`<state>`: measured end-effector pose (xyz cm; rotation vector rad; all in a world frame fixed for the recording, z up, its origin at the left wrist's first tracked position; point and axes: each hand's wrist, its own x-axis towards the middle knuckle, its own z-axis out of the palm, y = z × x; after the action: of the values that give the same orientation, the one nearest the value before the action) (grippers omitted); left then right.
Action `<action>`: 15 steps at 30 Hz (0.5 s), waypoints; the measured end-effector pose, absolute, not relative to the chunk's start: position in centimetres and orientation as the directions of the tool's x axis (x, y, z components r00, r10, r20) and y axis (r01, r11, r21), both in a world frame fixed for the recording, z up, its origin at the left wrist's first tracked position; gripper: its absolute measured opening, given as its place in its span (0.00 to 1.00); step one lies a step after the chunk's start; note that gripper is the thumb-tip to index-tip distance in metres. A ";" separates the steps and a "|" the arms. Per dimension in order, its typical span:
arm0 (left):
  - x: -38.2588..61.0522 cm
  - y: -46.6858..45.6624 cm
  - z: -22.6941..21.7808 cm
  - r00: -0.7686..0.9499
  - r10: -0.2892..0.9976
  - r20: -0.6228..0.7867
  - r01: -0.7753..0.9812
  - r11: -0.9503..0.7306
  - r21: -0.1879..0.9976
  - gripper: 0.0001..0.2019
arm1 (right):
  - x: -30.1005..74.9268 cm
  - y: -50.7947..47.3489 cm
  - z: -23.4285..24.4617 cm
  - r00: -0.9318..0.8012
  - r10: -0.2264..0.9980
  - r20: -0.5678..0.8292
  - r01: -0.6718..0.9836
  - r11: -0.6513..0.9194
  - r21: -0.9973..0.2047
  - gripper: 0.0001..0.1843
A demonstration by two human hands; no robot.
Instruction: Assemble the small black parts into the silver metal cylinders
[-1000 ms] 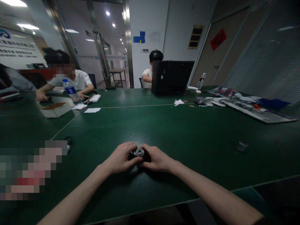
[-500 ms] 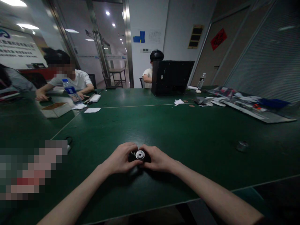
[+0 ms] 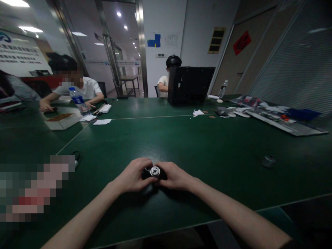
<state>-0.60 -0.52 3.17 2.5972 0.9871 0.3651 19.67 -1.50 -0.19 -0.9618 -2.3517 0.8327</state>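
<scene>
Both of my hands meet near the front middle of the green table (image 3: 166, 138). Between them stands a small cylinder (image 3: 155, 171) with a round silver end facing up and dark marks on that face. My left hand (image 3: 136, 174) curls around its left side, thumb in front and fingers behind. From the other side my right hand (image 3: 172, 175) closes on it in the same way. The lower part of the cylinder is hidden by fingers and shadow. A separate short metal cylinder (image 3: 268, 161) lies on the table to the right.
A white open box (image 3: 62, 122), a water bottle (image 3: 77, 99) and papers (image 3: 102, 122) lie at the left. A black case (image 3: 192, 86) stands at the back. Far right is a board (image 3: 290, 124) with clutter. Co-workers sit across the table and at left.
</scene>
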 end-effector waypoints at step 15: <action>-0.6 -0.5 3.1 0.726 0.678 0.114 0.598 -0.704 0.384 0.13 | 19.7 -1.5 -0.4 -0.642 0.741 0.194 0.470 0.581 -0.664 0.19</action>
<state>-0.59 -0.50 3.08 2.6096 0.9949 0.3544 19.65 -1.52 -0.39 -0.9692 -2.3571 0.8002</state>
